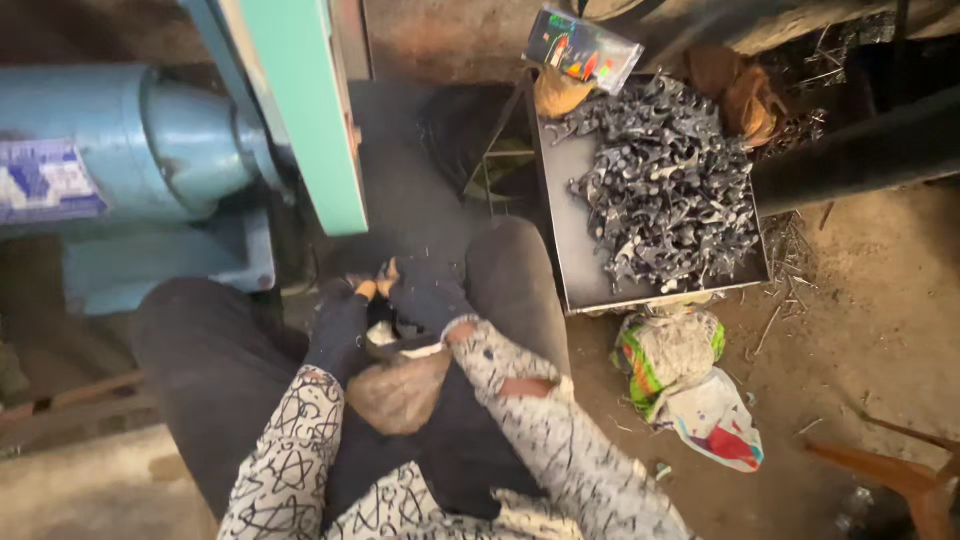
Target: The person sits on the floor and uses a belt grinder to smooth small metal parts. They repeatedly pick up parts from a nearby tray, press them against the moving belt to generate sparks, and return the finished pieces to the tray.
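Hands meet low in the middle of the head view, between the person's dark-trousered knees, both in dark fingerless gloves with bare fingertips showing. The left hand (pixel 340 318) and the right hand (pixel 425 295) are curled toward each other and pressed together around something small and dark; what it is cannot be made out, and how tightly the fingers close on it cannot be told either, since the gloves and shadow hide the grip. A pale scrap shows just under the right wrist.

The heap of small dark grey cast metal pieces (pixel 668 185) lies up and to the right of the hands, in a shallow dark metal tray (pixel 563 240) that sits on the floor just beside the right knee. The tray's long axis runs away from the person, roughly front to back, tilted a little to the right. The right hand is clearly the nearer one to it; the left is further off, on the side of the pale blue and green machine housing (pixel 190 150), whose green upright edge hangs just above and left of the hands.

Below the tray, near the right elbow, lies a crumpled green, white and red plastic sack (pixel 690 385) on the dirt floor (pixel 880 300).
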Tool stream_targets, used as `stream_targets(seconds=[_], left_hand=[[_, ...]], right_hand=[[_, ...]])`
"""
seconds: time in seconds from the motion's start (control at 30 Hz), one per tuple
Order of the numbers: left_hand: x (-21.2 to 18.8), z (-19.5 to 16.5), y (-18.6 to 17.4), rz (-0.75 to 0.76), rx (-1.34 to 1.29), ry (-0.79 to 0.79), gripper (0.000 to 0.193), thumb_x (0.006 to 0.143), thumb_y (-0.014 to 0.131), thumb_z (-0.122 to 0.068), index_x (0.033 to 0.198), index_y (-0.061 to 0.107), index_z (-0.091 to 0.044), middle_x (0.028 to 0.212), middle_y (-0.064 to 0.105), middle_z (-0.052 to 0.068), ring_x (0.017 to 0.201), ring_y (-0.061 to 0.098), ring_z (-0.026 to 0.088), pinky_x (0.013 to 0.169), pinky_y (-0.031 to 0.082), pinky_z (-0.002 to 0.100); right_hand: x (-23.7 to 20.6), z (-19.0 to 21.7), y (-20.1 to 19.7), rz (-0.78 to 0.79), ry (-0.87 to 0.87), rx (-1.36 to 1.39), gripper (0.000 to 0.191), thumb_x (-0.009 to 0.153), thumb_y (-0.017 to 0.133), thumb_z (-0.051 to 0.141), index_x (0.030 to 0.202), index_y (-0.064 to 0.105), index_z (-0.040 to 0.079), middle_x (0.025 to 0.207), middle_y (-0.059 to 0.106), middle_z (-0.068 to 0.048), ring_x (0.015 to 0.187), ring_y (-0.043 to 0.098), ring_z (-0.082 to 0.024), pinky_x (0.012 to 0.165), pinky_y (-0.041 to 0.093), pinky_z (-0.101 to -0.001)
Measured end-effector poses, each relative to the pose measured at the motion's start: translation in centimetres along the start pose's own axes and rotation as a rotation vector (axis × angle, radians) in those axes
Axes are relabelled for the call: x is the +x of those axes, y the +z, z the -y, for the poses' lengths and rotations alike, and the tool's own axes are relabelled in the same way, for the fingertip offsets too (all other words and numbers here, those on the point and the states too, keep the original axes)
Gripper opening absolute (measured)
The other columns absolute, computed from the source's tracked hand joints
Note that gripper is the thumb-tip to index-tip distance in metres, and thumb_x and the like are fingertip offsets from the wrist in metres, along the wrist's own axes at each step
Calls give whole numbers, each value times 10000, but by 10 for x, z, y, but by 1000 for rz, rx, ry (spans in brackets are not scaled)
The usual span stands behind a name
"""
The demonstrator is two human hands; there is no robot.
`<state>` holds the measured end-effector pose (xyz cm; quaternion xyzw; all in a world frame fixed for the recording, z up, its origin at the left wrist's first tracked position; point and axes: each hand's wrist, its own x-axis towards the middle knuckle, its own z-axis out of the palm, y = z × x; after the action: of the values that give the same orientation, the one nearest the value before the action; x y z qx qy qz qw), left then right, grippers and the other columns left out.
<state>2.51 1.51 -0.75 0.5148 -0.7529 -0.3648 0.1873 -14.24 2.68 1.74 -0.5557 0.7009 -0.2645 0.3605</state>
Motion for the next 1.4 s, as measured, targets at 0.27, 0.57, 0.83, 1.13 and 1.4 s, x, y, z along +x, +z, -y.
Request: stream_targets(seconds=[0.27, 0.57, 0.83, 1.13, 1.4], left_hand=[[17, -26, -9, -149, -1475, -287, 149, 1074, 607, -168, 1148, 614, -39, 978, 671, 105, 763, 575, 173, 632, 493, 311], [23, -63, -1, -402, -731, -116, 318, 1014, 644, -289, 1088, 727, 8, 914, 730, 103, 817, 679, 195, 744, 524, 356], [28, -63, 13, -268, -1216, -436, 285, 1071, 630, -195, 1052, 597, 88, 759, 613, 144, 616, 565, 278, 572, 447, 426], [12, -17, -13, -351, -1211, -325, 304, 1041, 546, -208, 1267, 610, -16, 1085, 736, 106, 891, 730, 135, 721, 610, 282], [31, -1, -20, -498, -565, -206, 200, 1065, 630, -211, 1078, 691, -21, 921, 698, 78, 814, 656, 119, 714, 533, 298]], right_hand=[[15, 4, 12, 111, 180, 898, 285, 1011, 638, 315, 1040, 715, 42, 870, 687, 5, 712, 576, -83, 636, 459, -223], [34, 18, -13, -275, -383, 678, 185, 980, 622, -4, 1164, 638, 10, 1154, 653, -59, 1059, 638, -169, 946, 537, -317], [53, 12, -21, -15, -28, 870, 214, 957, 637, 0, 1170, 656, -3, 1052, 672, -67, 970, 649, -147, 859, 554, -291], [4, 37, 31, 80, 139, 1023, 178, 1019, 614, 151, 1083, 700, 10, 901, 710, -13, 756, 654, -83, 686, 533, -240], [11, 53, 68, -191, 59, 890, 177, 1034, 617, 155, 1091, 661, -7, 919, 697, -38, 790, 645, -105, 658, 520, -273]])
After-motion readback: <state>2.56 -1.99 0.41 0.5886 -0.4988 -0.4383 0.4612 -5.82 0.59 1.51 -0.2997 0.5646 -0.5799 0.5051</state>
